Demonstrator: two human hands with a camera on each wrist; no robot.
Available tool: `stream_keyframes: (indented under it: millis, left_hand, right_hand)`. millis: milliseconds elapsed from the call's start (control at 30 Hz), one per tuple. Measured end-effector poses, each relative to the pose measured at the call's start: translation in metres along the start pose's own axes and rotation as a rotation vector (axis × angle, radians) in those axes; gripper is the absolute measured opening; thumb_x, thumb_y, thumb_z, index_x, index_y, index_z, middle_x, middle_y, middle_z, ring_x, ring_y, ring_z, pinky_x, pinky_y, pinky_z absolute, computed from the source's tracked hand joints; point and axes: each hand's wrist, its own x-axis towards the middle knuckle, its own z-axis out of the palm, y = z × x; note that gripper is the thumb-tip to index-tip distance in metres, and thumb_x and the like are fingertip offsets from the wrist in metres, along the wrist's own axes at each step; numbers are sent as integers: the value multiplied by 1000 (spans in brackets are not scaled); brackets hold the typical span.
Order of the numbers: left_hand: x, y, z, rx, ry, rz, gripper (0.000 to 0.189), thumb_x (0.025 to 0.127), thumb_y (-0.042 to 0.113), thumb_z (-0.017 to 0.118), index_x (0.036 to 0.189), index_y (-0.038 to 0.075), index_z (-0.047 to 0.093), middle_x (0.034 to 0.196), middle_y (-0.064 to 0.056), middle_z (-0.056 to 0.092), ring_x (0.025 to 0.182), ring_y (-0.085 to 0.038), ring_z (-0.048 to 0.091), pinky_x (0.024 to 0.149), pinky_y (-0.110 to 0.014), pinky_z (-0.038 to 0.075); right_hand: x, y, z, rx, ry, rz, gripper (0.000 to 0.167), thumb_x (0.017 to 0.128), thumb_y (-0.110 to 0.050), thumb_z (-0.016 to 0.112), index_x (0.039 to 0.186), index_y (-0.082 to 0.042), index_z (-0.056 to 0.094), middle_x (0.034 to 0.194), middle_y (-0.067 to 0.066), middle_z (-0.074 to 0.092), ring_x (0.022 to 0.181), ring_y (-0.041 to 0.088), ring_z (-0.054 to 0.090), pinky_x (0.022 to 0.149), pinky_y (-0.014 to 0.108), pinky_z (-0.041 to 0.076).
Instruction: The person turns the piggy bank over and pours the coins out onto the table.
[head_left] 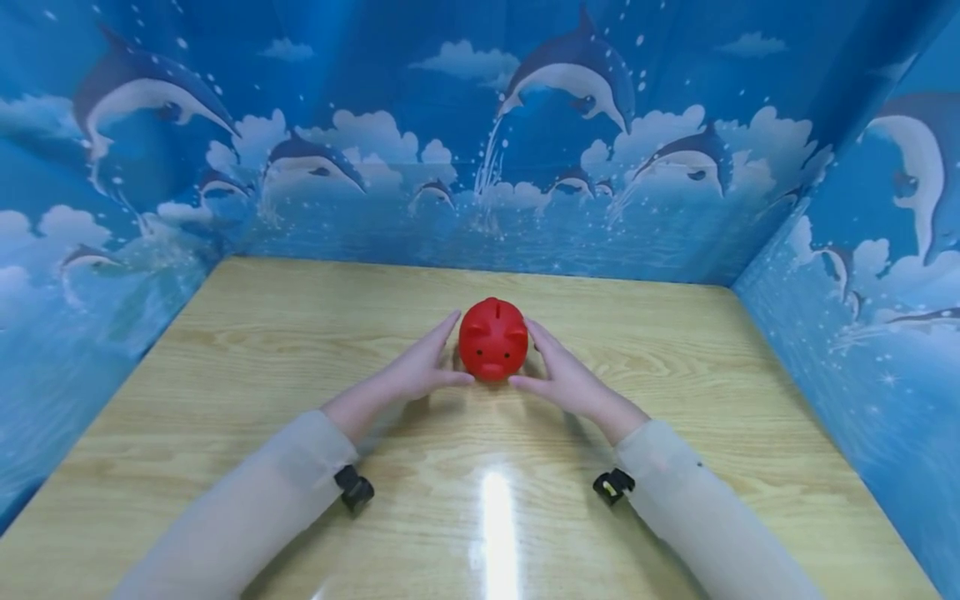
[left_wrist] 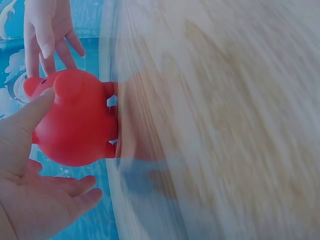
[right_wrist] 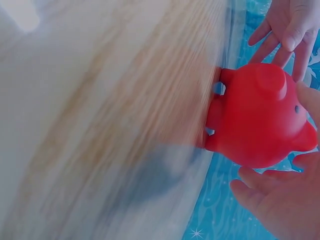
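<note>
A round red piggy bank (head_left: 492, 340) stands upright on its short legs on the wooden table, its snout toward me and the coin slot on top. My left hand (head_left: 423, 367) is at its left side, thumb near the front and straight fingers reaching along the side. Mirroring it on the right is my right hand (head_left: 557, 372), with thumb and fingers spread the same way. In the left wrist view the piggy bank (left_wrist: 75, 117) sits between both hands, the fingers relaxed around it rather than curled. The right wrist view shows the piggy bank (right_wrist: 260, 117) with its feet on the tabletop.
The light wood table (head_left: 315, 308) has a bright light reflection near its front. A blue curtain (head_left: 420, 208) printed with dolphins and clouds hangs along the back and both sides. Black devices (head_left: 353, 488) are strapped at both wrists over pale sleeves (head_left: 255, 492).
</note>
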Motion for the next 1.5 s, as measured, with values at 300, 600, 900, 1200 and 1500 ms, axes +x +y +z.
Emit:
stream_keyframes:
  millis: [300, 600, 900, 1200, 1500]
  left_hand:
    - [3, 4, 3, -47, -4, -19, 103, 77, 24, 77, 151, 20, 5, 154, -3, 17, 138, -27, 21, 104, -48, 31]
    - [10, 3, 7, -52, 18, 45, 104, 75, 17, 79, 151, 16, 9, 152, -4, 22, 138, -25, 21, 106, -48, 29]
    - [16, 3, 9, -28, 19, 81, 105, 74, 14, 79, 151, 12, 8, 151, -7, 23, 136, -26, 24, 105, -46, 31]
    - [17, 3, 9, 34, 17, 64, 106, 75, 17, 79, 151, 20, 6, 155, -10, 9, 139, -31, 15, 101, -49, 36]
    - [20, 1, 10, 35, 24, 88, 100, 76, 19, 78, 150, 18, 13, 152, -8, 19, 134, -28, 27, 99, -44, 40]
  right_hand:
    - [3, -4, 1, -5, -11, 88, 90, 84, -34, 70, 151, -24, 11, 153, 0, 18, 131, 32, 34, 99, 53, 36]
    - [7, -2, 1, 15, -17, 105, 90, 84, -33, 70, 151, -21, 11, 153, 2, 20, 129, 31, 36, 99, 50, 37]
    - [11, 6, 1, 84, -33, 132, 92, 82, -31, 72, 151, -23, 10, 154, 3, 17, 128, 32, 38, 97, 51, 40]
    - [14, 5, 4, 106, -30, 85, 95, 80, -23, 75, 151, -20, 10, 152, 4, 20, 127, 32, 39, 98, 49, 39]
    - [18, 6, 10, 73, 5, 98, 97, 79, -20, 76, 151, -16, 11, 148, 6, 28, 126, 29, 40, 98, 45, 41]
